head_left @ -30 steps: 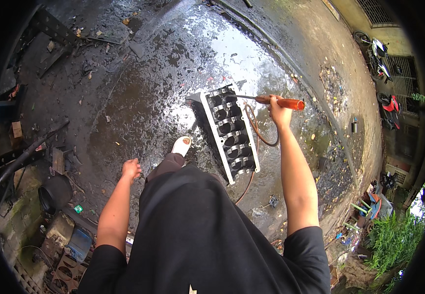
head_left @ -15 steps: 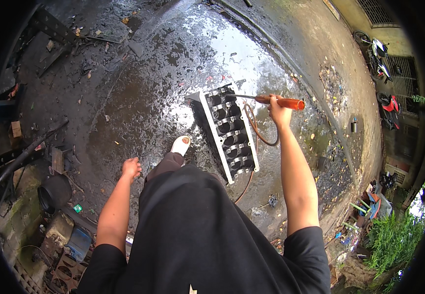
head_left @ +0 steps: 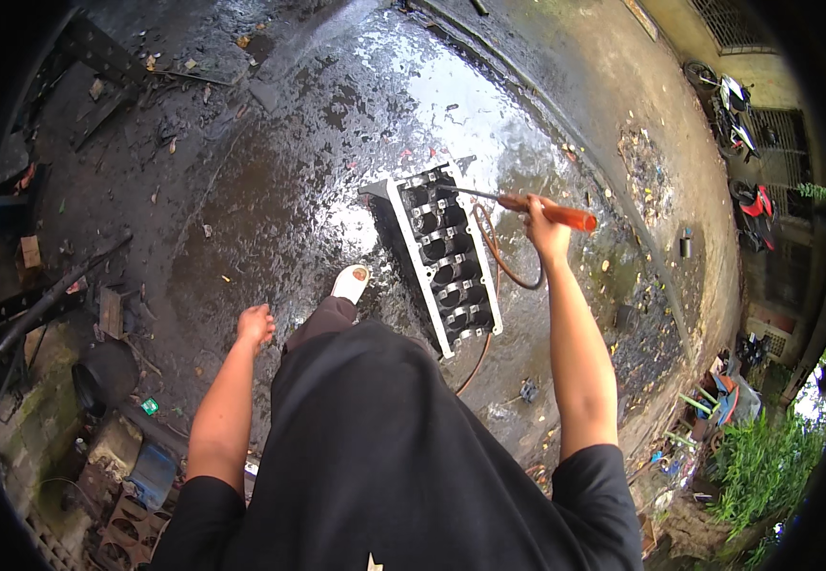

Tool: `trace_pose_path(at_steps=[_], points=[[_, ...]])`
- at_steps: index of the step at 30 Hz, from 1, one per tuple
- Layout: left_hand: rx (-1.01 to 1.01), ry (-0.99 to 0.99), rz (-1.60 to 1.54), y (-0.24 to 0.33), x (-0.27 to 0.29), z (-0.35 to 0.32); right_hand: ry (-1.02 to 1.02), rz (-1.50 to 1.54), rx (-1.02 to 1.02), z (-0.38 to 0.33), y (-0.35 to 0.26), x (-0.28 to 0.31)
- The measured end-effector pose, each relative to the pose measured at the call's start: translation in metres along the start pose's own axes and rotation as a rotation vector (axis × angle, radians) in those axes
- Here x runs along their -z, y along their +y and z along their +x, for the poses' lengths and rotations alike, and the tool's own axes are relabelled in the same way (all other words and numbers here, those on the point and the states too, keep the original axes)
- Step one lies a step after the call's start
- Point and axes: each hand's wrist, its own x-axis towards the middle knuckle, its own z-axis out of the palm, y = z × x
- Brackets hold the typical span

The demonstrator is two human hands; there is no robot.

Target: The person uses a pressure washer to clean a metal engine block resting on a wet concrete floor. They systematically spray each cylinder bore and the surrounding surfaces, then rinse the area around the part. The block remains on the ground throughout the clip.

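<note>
The right hand (head_left: 550, 233) has its grip closed around the orange handle of a screwdriver-like tool (head_left: 577, 218). Its thin shaft (head_left: 477, 193) crosses the upper right edge of the engine block (head_left: 417, 257) and reaches into the topmost opening; whether the tip touches metal there is too small to tell. Compared with half a second ago, the handle's free end has swung down toward the person, so the tool slopes more, and the hand has dropped slightly with it. The shaft reaches into the same opening as before.

The block has stayed in place on the wet, dark ground (head_left: 270, 214), ahead of the person and a little to the right, its row of round openings facing up. A brown hose (head_left: 526, 283) loops beside its right side, unchanged.

The left hand (head_left: 257, 326) hangs as before, well apart from the block, fingers loosely curled; how wide its grip is, I cannot tell. A pale shoe (head_left: 349, 284) stands between them.
</note>
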Motion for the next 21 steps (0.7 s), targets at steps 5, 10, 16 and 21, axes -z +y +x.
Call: trace_pose_path(at_steps=[5,10,16,21], points=[[0.013,0.016,0.047,-0.004,0.005,0.008,-0.030,0.162,-0.061,-0.052,-0.018,0.049],[0.008,-0.021,0.140,0.002,-0.005,0.016,-0.001,0.195,-0.114,-0.066,-0.035,0.065],[-0.097,-0.054,0.088,0.023,-0.024,0.011,-0.008,0.192,-0.097,-0.067,-0.041,0.062],[-0.083,-0.059,0.079,0.013,-0.016,0.013,0.004,0.168,-0.115,-0.066,-0.042,0.062]])
